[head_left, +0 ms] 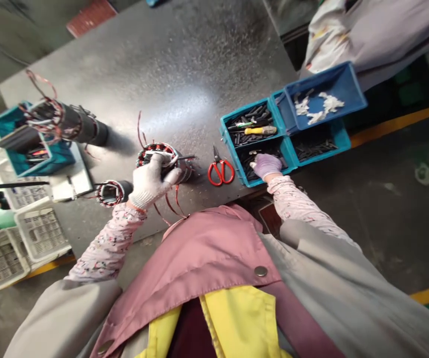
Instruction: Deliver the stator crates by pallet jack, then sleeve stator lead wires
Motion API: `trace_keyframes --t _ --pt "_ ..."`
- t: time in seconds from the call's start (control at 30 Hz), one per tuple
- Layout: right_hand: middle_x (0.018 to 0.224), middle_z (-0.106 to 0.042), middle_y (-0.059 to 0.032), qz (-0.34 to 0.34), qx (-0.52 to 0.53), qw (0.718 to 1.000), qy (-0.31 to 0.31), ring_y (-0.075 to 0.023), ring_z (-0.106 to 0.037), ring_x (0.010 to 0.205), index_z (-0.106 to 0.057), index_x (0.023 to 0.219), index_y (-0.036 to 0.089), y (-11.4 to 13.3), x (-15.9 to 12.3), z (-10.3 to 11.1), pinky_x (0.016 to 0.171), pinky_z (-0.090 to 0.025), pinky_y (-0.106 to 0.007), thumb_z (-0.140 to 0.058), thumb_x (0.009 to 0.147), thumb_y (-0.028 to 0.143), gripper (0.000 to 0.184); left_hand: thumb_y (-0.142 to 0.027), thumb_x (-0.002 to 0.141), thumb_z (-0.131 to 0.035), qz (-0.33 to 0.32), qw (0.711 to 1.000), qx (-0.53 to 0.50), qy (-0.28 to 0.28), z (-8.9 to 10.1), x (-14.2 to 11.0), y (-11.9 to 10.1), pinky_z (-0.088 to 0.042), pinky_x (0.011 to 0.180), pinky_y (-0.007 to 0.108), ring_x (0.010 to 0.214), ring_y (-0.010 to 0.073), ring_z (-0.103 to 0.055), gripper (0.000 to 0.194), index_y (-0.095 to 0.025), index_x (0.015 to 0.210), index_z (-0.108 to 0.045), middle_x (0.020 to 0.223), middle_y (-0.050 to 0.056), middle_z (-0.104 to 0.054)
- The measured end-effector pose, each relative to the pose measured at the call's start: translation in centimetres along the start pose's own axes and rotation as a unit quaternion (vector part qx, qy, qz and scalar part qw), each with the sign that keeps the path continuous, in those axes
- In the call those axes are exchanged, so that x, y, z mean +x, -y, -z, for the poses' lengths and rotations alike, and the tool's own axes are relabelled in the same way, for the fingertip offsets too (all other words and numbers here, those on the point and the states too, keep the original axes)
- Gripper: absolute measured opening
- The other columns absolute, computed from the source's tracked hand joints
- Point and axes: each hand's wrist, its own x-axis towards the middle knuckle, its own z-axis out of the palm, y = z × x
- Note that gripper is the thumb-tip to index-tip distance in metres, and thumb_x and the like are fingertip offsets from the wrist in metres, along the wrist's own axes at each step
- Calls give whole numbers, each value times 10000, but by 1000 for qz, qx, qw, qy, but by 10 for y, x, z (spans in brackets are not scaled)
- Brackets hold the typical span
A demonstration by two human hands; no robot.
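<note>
A motor stator (186, 171) with red and black windings stands on the metal table, its loose wire leads hanging off both sides. My left hand (150, 181), in a white knit glove, is closed on the stator's top rim, thumb toward the right. In the near compartment of a blue divided bin (292, 160), my right hand (267, 165) wears a purple glove. Its fingers are bent in among short black tube pieces (249, 158); what lies between the fingertips is hidden. Between my hands lie red-handled scissors (220, 171), points away from me.
A yellow-handled screwdriver (261, 131) lies in the bin's far compartment. A blue tray (352, 97) with white pieces sits on top. Left are more stators (83, 127), a smaller one (112, 193), a teal box (55, 161) and white crates (42, 233). Another person's sleeve (329, 35) is at upper right.
</note>
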Motion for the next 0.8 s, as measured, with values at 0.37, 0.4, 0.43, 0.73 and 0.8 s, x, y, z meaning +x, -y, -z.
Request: trace_keyframes --t 0.37,0.4,0.43,0.73,0.8 --pt "662 -636 -4 85 356 929 49 -107 -555 527 -660 886 167 33 -48 28 523 -460 -237 -669 808 261 123 -542 851 -502 -8 1000 -26 8 -2 -1 -1 -521 840 330 1000 276 -707 530 -190 1237 -592 1110 97 -739" --pt "655 -638 0 107 412 901 89 -100 -544 503 -666 848 164 49 -53 23 493 -450 -226 -709 766 312 175 -541 852 -503 -9 1000 -26 9 -2 -1 -1 -522 836 325 998 272 -708 529 -192 1240 -589 1105 95 -741" --pt "644 -636 1 121 459 871 124 -93 -533 482 -663 798 161 63 -57 17 465 -436 -217 -736 727 360 224 -541 853 -502 -13 999 -27 10 -1 -1 0 -524 832 322 994 269 -710 529 -193 1242 -585 1105 96 -742" --pt "494 -568 35 97 550 800 219 -89 -492 418 -675 703 176 106 -56 -11 401 -407 -200 -770 664 435 278 -578 845 -506 -9 1000 -5 29 1 -4 5 -539 760 320 881 278 -737 542 -176 1200 -584 960 104 -765" --pt "506 -572 23 84 578 783 216 -84 -489 420 -646 636 175 109 -55 -16 394 -401 -199 -756 692 487 335 -569 844 -508 -13 1000 1 24 1 -4 7 -539 749 313 875 271 -739 517 -182 1178 -589 954 100 -766"
